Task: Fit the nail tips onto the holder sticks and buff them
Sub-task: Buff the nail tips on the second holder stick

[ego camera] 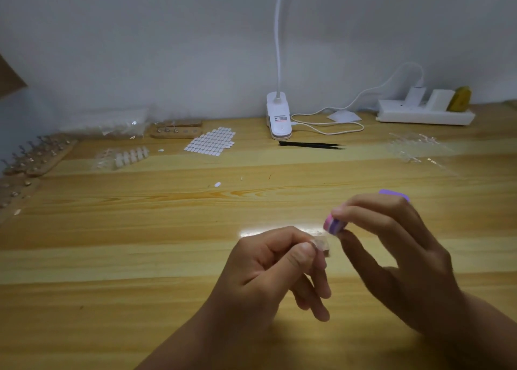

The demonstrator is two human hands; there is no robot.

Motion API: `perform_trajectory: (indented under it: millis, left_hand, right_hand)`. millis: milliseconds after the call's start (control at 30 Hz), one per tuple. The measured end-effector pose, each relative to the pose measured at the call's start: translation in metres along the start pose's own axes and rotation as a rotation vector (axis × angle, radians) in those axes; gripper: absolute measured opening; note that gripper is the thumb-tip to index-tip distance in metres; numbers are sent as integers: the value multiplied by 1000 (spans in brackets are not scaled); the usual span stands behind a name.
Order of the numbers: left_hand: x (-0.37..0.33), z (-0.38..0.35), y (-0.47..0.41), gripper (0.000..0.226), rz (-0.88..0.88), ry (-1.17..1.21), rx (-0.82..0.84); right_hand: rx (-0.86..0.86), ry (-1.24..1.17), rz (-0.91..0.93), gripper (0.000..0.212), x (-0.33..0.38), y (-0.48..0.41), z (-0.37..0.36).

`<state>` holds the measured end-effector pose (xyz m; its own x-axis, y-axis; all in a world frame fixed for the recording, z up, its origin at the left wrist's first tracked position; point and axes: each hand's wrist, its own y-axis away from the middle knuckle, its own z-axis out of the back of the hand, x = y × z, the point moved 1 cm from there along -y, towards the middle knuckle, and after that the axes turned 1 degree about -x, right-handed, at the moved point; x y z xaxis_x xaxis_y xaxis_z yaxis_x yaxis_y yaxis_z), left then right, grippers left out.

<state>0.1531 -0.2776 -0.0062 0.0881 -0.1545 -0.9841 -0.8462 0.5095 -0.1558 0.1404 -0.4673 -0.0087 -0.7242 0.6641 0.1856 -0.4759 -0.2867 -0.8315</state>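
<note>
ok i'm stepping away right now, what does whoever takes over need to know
Left hand: pinches a holder stick that seems to carry a clear tip, above the table.
Right hand: fingers grip the pink-purple buffer, its end close to that tip.
Racks of sticks stand far left, with loose nail tips beside them.
Done: one tip apparently fitted and under buffing; how many are finished can't be told.
Left: finish this one, then fit and buff the loose tips.

Single head-worn wide-angle view: the camera is looking forward and down from close above the table (140, 257), facing the back wall (140, 47).
</note>
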Motion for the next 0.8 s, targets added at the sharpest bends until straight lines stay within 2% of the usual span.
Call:
perform_trajectory:
  millis: [67,167,333,433,600,700,800]
  left_hand:
    - [1,1,-1,24,5,14,-12]
    - [0,2,-2,26,37,42,38]
    - [-3,7,-3,28,107,134,99]
    - [-3,8,-4,25,144,229,133]
    - [-2,5,-5,25,184,266,213]
    - [-1,5,-4,25,206,237,216]
    - [-1,4,-4,26,217,190,221]
  right_hand:
    - [-34,-58,47,34,11,1,1]
    - [-6,10,147,35,19,6,-3]
    - [-21,38,-59,28,-10,0,-1]
    - [-50,-86,-68,25,-1,0,0]
    - [152,-330,-152,16,11,3,0]
    - [179,-338,-211,21,10,2,4]
    - [150,-243,-260,20,13,-1,2]
